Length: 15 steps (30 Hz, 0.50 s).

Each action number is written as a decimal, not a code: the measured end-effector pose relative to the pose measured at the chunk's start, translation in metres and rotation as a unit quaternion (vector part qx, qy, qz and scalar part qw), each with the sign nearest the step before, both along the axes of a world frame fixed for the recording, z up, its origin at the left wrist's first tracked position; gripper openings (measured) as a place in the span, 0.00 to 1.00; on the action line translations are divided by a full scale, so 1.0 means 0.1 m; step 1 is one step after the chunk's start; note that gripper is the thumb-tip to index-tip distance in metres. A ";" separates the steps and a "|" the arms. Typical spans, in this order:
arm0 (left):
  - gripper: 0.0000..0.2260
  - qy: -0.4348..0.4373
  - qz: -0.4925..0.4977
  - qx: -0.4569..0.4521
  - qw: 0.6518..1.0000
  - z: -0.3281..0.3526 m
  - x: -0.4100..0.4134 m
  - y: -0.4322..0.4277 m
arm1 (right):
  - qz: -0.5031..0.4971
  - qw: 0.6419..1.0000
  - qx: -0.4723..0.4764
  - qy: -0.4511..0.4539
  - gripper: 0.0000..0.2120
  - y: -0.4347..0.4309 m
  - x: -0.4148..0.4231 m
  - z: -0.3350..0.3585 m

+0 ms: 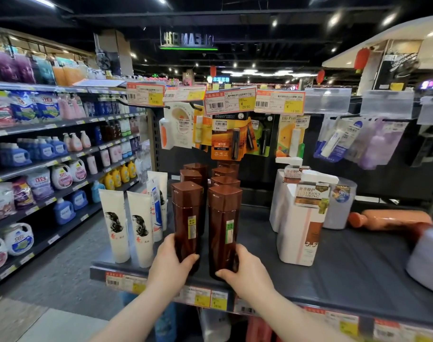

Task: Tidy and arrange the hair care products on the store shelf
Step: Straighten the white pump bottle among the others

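Observation:
Two rows of dark brown shampoo bottles stand upright on the grey shelf (346, 265). My left hand (169, 259) grips the base of the front left brown bottle (187, 218). Around the base of the front right brown bottle (224, 225) my right hand (245, 270) is closed. Both front bottles stand near the shelf's front edge. More brown bottles (193, 176) line up behind them.
White tubes with a hair drawing (116, 223) stand left of the brown bottles. White pump bottles (301, 225) stand to the right, and an orange bottle (393, 219) lies on its side further right. Hanging lip care packs (225, 137) fill the back panel. A detergent aisle runs along the left.

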<state>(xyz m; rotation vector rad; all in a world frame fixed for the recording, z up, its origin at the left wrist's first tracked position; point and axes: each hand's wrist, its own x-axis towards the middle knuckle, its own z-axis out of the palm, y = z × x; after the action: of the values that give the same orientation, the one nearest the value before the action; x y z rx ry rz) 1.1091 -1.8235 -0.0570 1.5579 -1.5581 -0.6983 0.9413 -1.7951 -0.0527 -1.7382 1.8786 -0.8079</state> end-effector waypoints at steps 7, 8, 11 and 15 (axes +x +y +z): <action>0.33 0.007 -0.026 -0.001 1.000 -0.02 0.05 0.00 | -0.014 0.999 -0.002 -0.029 0.28 0.03 0.03 0.01; 0.34 0.007 -0.028 -0.007 1.000 -0.01 0.06 0.01 | -0.015 0.999 -0.002 -0.036 0.29 0.04 0.03 0.01; 0.36 -0.007 -0.026 -0.029 0.999 0.01 0.10 0.08 | -0.016 0.999 -0.001 -0.045 0.30 0.10 0.03 0.01; 0.30 -0.034 -0.028 -0.127 0.991 0.01 0.17 0.22 | -0.048 0.997 -0.061 -0.028 0.26 0.23 0.01 0.00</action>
<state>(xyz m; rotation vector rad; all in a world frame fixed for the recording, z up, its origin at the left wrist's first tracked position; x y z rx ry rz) 1.1258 -1.8020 -0.0562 1.3660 -1.6753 -0.4589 0.9418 -1.7719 -0.0528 -1.6879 1.9233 -1.0172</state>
